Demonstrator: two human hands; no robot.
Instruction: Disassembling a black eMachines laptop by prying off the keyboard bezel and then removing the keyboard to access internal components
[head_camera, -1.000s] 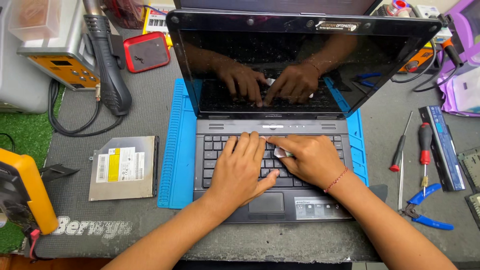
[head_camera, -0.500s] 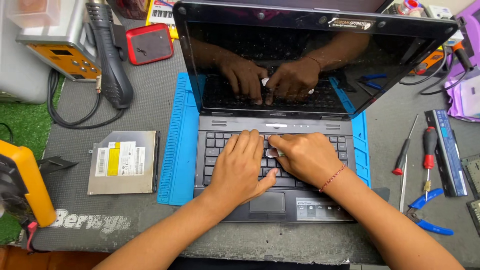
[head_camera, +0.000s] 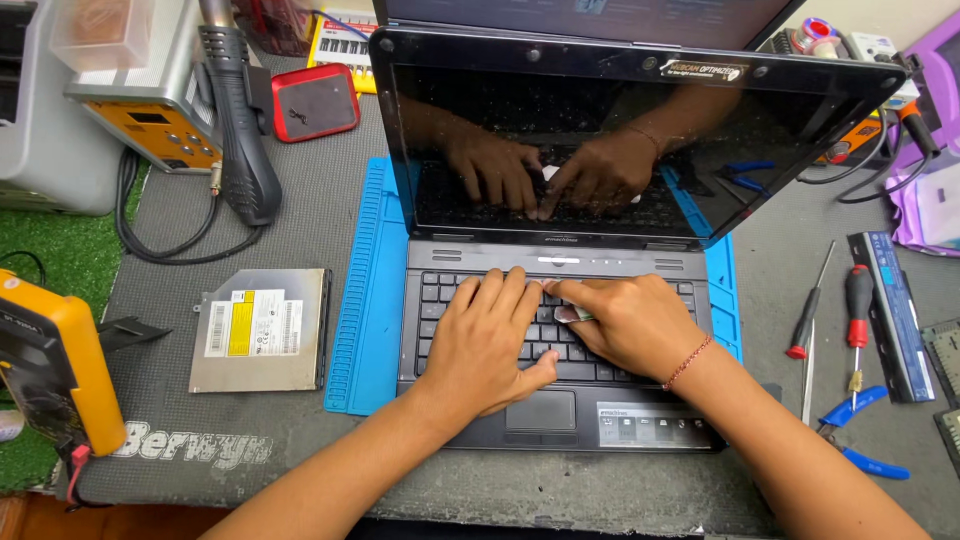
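An open black laptop sits on a blue mat on the grey table, its dark screen mirroring both hands. The left hand lies flat on the keyboard, fingers spread and grasping nothing, while the right hand pinches a small pale tool against the keys. A silver optical drive lies left of the mat, and screwdrivers lie to the right.
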